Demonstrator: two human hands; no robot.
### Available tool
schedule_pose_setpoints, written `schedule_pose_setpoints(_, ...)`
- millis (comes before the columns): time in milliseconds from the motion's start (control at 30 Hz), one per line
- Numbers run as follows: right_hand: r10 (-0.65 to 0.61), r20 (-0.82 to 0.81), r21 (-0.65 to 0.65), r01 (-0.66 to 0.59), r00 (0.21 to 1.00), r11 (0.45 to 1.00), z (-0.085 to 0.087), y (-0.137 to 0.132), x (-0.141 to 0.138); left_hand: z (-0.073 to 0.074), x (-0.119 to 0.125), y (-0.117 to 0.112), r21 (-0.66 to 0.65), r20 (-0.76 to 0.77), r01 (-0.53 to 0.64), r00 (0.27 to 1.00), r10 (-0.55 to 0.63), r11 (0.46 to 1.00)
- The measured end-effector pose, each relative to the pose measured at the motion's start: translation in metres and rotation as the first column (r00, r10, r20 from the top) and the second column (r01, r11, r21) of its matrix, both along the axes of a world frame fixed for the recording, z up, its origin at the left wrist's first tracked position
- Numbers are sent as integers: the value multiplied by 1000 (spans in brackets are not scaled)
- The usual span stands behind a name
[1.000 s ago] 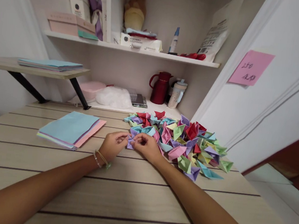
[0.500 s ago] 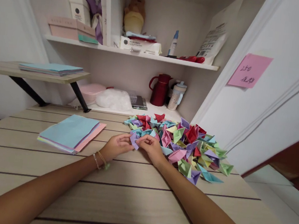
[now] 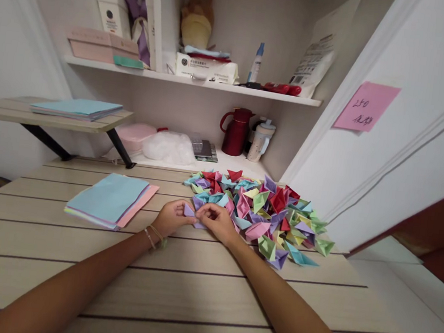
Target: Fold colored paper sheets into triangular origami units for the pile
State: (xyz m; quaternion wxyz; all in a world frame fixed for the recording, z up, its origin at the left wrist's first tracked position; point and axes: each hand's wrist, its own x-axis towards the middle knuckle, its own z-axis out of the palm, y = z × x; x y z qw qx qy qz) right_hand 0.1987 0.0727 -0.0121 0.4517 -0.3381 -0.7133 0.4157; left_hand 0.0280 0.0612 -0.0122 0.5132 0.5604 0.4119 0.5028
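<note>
Both my hands meet over the wooden table (image 3: 176, 289), pinching one small purple folded paper piece (image 3: 190, 211) between them. My left hand (image 3: 171, 217), with a bead bracelet on the wrist, grips its left side with closed fingers. My right hand (image 3: 218, 221) grips the right side, fingers curled. Just right of my hands lies a heap of folded paper boats (image 3: 268, 214) in red, pink, green, blue and purple. A stack of flat coloured paper sheets (image 3: 110, 206), blue on top, lies to the left.
Behind the table are a red jug (image 3: 236, 131), a white cup (image 3: 261, 140), a pink box (image 3: 135, 136) and a white plastic bag (image 3: 169, 146). A side shelf (image 3: 43, 114) at left holds more paper. A pink note (image 3: 365, 114) sticks on the door at right.
My hands have kept working the purple piece, turning and pressing it; half a second ago it stood up between my fingers, now it lies lower. The view shifted slightly.
</note>
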Motion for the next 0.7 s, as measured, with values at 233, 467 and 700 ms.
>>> schedule_pose_setpoints(233, -4, 117, 14, 3, 993, 1000, 8, -7, -4, 7, -2, 0, 3, 53, -125, 991, 124, 992)
schedule_pose_setpoints(467, -182, 148, 95, 169, 972, 981, 5, -7, -6, 15, 4, -5, 12, 45, -176, 984, 175, 984)
schedule_pose_setpoints(700, -382, 134, 207, 352, 914, 913, 9, -17, -8, 19, 10, -8, 57, -18, -252, 967, 254, 966)
